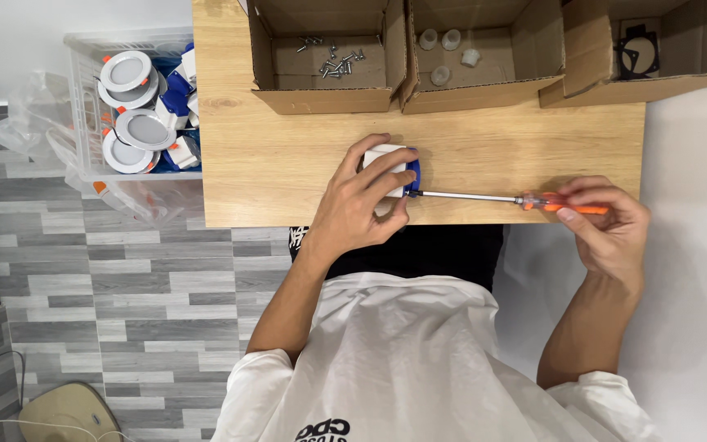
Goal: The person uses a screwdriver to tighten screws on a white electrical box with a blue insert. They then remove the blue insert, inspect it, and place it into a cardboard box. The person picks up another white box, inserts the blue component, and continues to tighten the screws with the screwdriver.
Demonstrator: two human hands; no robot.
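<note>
Nearest the body: left hand (362,205) was clamped over a small white-and-blue driver box (394,168) sitting on the wooden table (288,164), near its front edge. Fingers wrapped the top and side, so most of the box was hidden; only a white face and a blue end showed.

Right hand (607,221) was closed on the orange handle of a screwdriver (493,197). Long axis ran roughly level, left to right along the table's front edge. Tip pointed left, into the blue end of the box; handle pointed right, past the table's corner. Shaft was thin, bright metal, fully visible between the hands. The tip contact itself was too small to make out.

Further back: three open cardboard boxes in a row. Left box (321,98) held loose screws (333,59), middle box (476,90) held small white plastic caps (450,39), right box (648,86) held a black bracket part, cut off by the frame's top edge.

Left of the table: clear plastic bin (83,106) of round white downlights (127,72) with blue boxes attached.
</note>
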